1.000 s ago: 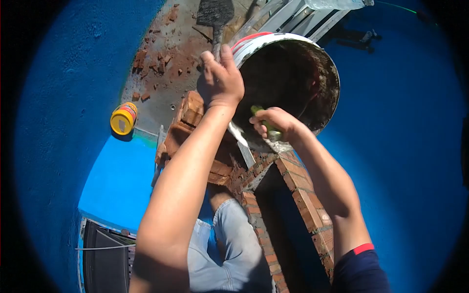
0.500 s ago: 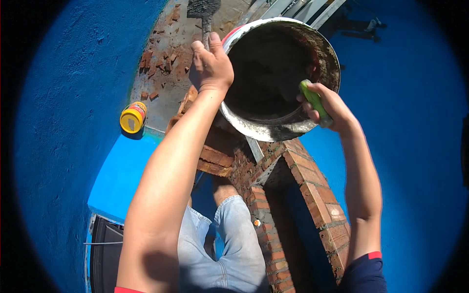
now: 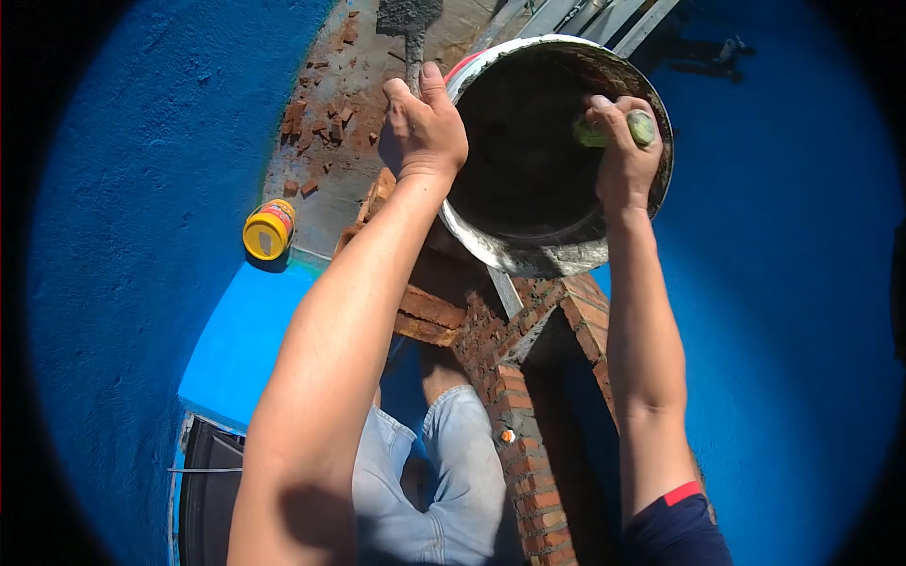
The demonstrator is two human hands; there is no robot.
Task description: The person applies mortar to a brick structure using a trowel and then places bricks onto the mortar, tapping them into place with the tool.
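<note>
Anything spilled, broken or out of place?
Yes: broken brick pieces lie scattered on the concrete at upper left, like loose rubble. The bucket has grey smears on its lower rim, messy against its white side.

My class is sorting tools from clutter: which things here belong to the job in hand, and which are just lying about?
In the job:
flat grey tool, held in the left hand
green handle, gripped in the right hand
white-rimmed bucket

Apparently lying about:
yellow tub
scattered brick pieces
</note>
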